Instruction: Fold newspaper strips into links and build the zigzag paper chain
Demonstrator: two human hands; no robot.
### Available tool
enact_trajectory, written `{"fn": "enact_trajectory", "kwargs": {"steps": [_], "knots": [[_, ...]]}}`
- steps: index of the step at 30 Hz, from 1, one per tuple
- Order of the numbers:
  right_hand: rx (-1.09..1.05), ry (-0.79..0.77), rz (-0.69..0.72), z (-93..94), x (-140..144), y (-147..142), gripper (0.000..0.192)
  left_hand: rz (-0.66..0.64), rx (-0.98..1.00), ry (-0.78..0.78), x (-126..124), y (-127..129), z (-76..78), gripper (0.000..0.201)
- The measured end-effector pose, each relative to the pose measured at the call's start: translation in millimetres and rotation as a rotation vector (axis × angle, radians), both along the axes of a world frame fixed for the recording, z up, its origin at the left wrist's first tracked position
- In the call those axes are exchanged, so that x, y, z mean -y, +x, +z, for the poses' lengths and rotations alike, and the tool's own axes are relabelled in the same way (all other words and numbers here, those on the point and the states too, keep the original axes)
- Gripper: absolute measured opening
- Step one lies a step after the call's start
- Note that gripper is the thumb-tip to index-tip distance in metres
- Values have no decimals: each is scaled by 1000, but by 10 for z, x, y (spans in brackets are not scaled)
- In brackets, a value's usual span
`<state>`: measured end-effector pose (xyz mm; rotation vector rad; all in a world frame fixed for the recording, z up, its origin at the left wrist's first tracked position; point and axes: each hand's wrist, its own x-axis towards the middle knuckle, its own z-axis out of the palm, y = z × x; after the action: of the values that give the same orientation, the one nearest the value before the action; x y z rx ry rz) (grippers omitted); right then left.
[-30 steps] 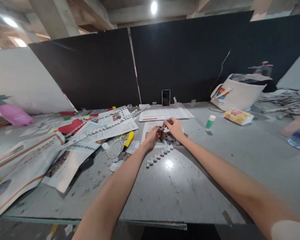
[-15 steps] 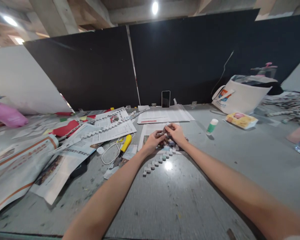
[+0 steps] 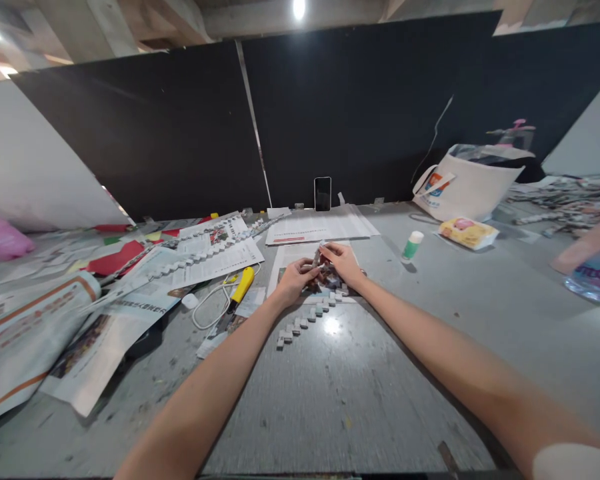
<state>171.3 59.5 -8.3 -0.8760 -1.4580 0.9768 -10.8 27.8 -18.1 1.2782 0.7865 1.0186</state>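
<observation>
Pinching a small folded paper strip (image 3: 318,259) between both hands, held just above the counter (image 3: 360,400) at centre. Left hand (image 3: 293,279) curled, fingers closed on the strip's near end; right hand (image 3: 341,262) also closed, thumb and fingertips on its far end. Hands nearly touching each other. Strip is too small to tell more detail. Directly below: a printed sheet (image 3: 290,257) with a pile of paper scraps, and a zigzag row of folded paper pieces (image 3: 305,320) running down-left from the hands. Yellow utility knife (image 3: 235,297) and white cable (image 3: 205,310) lie left of the left hand, green-white glue stick (image 3: 411,245) stands well right
</observation>
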Motion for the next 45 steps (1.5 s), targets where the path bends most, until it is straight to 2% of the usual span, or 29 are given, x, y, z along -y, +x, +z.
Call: {"fn": "enact_trajectory", "kwargs": {"steps": [4,11,19,25,32,37,45], "knots": [[-14,-12,31,15,10,-15,43,-17,-11,3,-4,-6,-2,51],[47,-4,42,-10,19,-19,43,-10,-5,13,57,40,96,28],[75,-67,118,27,83,-39,51,-72,47,-29,39,84,70,32],[58,-56,119,26,101,-29,50,-88,65,-20,12,70,53,55],[205,130,8,0,106,-52,53,-108,69,-2,33,57,68,52],[307,314,63,-34,95,-52,44,-56,105,-63,26,38,77,43],[395,355,103,-12,130,-27,42,-27,103,-67,54,74,121,39]]}}
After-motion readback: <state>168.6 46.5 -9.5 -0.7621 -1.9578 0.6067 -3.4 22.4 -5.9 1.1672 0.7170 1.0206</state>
